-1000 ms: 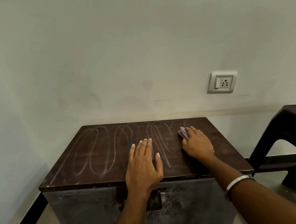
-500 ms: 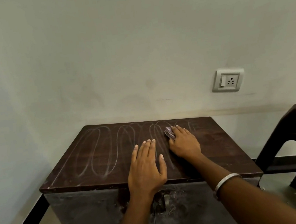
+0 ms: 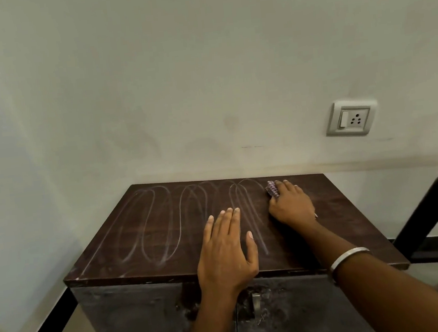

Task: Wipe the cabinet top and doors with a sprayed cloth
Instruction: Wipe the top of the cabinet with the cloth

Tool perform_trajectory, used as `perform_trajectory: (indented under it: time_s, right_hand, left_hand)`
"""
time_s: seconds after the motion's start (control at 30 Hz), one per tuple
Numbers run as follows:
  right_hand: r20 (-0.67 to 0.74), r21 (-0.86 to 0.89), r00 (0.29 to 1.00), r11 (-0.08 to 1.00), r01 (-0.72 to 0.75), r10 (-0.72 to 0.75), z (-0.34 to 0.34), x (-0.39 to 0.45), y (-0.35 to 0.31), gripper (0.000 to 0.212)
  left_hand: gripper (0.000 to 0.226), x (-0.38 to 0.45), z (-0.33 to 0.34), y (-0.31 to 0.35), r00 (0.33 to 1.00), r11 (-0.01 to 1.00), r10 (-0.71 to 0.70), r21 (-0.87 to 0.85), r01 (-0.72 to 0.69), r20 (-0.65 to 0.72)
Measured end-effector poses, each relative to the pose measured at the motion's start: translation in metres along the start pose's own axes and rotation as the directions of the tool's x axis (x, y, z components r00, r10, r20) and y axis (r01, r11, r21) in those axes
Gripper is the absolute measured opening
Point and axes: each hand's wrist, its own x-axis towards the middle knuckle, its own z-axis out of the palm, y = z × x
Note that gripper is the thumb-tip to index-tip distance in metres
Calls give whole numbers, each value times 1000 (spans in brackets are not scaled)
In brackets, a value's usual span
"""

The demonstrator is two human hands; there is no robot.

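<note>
Cabinet top (image 3: 164, 225) is showing looping streaks; right hand (image 3: 292, 204), grip holding cloth (image 3: 272, 188), is pressing near rear edge; left hand (image 3: 227, 251) is resting flat, grip wide.

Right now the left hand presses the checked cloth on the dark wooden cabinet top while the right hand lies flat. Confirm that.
Wrong hands. The head view shows the right hand pressing the small checked cloth on the dark wooden cabinet top, while the left hand lies flat.

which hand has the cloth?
The right hand, at the cabinet top's back; checked cloth shows at its fingertips. The left hand lies flat, empty.
</note>
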Motion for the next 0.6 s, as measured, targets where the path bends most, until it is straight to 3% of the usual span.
perform_trajectory:
  time_s: [0.23,0.47,0.6]
  right_hand:
    - [51,32,994,995,92,-94,10,10,-16,62]
    - [-22,18,998,999,-51,51,-8,34,40,59]
    - [-55,17,993,995,-99,100,-5,44,37,57]
  left_hand:
    - [62,0,0,0,1000,1000,-1,-5,1,-2]
    - [61,-1,1,-1,1000,999,6,-35,-6,1]
    - [60,0,3,-2,1000,999,13,-40,-13,0]
